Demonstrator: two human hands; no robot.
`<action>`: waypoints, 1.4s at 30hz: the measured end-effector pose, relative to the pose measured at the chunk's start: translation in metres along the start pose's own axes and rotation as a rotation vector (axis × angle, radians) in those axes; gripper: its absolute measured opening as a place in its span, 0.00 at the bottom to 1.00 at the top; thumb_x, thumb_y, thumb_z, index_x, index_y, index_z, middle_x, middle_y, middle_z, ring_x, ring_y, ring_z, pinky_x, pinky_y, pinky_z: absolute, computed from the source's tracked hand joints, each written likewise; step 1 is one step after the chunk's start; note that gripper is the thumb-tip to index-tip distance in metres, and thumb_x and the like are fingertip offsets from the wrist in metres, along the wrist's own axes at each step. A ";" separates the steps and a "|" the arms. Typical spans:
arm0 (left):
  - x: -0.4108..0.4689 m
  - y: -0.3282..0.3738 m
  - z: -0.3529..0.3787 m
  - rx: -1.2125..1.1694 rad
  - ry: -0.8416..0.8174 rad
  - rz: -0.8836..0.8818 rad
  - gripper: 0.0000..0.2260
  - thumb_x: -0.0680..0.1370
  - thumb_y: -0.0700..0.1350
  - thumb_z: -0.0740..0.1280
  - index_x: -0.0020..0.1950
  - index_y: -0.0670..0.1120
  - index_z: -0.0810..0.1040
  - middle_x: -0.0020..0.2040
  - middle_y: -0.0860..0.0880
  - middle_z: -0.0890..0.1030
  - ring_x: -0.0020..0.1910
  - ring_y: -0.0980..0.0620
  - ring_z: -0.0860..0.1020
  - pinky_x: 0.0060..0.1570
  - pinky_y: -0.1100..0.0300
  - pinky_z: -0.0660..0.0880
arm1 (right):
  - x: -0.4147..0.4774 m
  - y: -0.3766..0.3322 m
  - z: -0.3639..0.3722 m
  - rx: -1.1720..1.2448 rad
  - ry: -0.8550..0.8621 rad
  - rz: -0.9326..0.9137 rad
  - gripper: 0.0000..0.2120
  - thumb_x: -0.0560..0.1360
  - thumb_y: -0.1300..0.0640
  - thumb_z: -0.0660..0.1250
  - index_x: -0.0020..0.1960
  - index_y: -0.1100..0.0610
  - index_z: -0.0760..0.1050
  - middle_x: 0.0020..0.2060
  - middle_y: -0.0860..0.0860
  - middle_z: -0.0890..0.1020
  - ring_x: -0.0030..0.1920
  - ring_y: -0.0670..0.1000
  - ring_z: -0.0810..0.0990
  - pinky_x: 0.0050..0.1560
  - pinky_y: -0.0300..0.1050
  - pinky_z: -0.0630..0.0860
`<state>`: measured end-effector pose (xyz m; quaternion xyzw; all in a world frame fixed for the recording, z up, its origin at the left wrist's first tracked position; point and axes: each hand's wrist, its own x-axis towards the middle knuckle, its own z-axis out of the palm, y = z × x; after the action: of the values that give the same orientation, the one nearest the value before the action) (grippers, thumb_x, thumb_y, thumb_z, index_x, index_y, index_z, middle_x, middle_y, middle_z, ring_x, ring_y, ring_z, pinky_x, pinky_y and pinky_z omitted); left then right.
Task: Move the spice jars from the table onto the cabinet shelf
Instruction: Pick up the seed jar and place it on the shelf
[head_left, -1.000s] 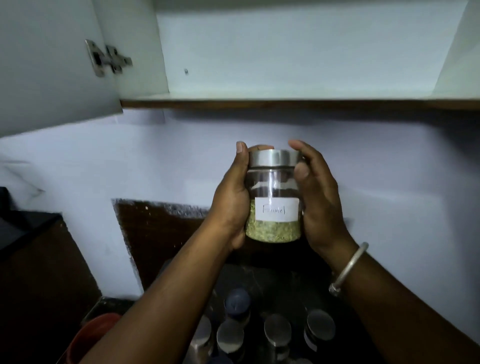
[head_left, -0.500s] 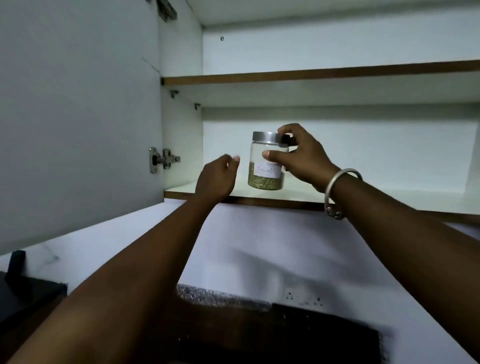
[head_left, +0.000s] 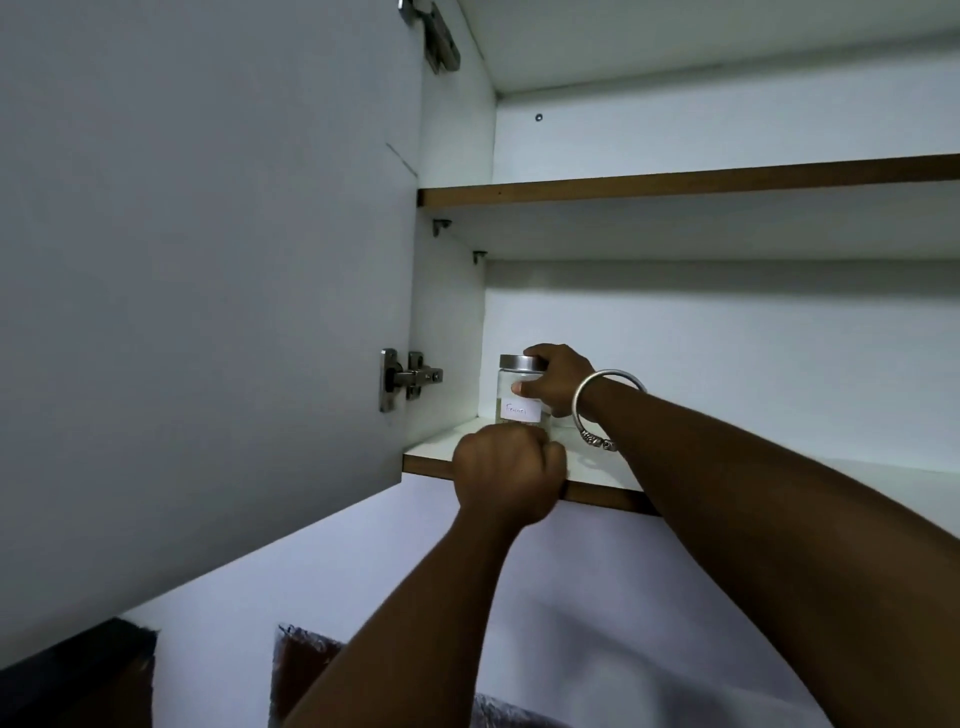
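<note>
A glass spice jar (head_left: 511, 391) with a metal lid and a white handwritten label stands at the left end of the lower cabinet shelf (head_left: 608, 470), close to the cabinet's side wall. My right hand (head_left: 558, 379) wraps around its right side, thumb across the glass and fingers on the lid. My left hand (head_left: 506, 470) is curled over the shelf's front edge just in front of the jar and hides the jar's base. The other jars and the table are out of view.
The open cabinet door (head_left: 208, 312) fills the left, its hinge (head_left: 408, 379) beside the jar. An upper shelf (head_left: 675, 182) runs above the lower one. White wall lies below the cabinet, with a dark patch (head_left: 311, 675) at the bottom.
The right hand carried the jar up from chest height and onto the lower shelf's left end. The left hand let go of the jar and now rests curled on the shelf edge.
</note>
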<state>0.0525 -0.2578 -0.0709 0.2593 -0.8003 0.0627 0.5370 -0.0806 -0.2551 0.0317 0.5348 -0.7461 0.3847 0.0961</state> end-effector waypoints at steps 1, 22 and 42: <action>0.000 -0.002 0.001 0.000 0.020 0.007 0.17 0.73 0.53 0.59 0.29 0.46 0.76 0.28 0.45 0.78 0.28 0.43 0.75 0.30 0.60 0.63 | 0.011 -0.002 0.008 -0.008 -0.006 0.001 0.28 0.72 0.53 0.78 0.70 0.56 0.75 0.63 0.55 0.80 0.62 0.58 0.79 0.62 0.53 0.78; -0.001 -0.004 0.005 -0.032 0.012 0.063 0.16 0.73 0.54 0.59 0.28 0.48 0.71 0.27 0.49 0.70 0.27 0.44 0.74 0.29 0.61 0.62 | 0.052 -0.005 0.047 0.024 -0.084 0.058 0.56 0.75 0.53 0.75 0.81 0.50 0.31 0.77 0.61 0.65 0.70 0.65 0.74 0.68 0.56 0.73; -0.158 0.100 -0.064 -0.896 -0.105 -0.127 0.04 0.76 0.41 0.64 0.42 0.48 0.73 0.41 0.47 0.75 0.36 0.59 0.73 0.37 0.63 0.70 | -0.316 0.000 -0.040 -0.069 -0.001 -0.105 0.19 0.84 0.49 0.56 0.45 0.56 0.81 0.42 0.55 0.83 0.44 0.49 0.82 0.50 0.43 0.75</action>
<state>0.1033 -0.0931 -0.1676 0.0527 -0.7572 -0.3359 0.5578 0.0378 0.0013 -0.1167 0.5701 -0.7298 0.3527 0.1342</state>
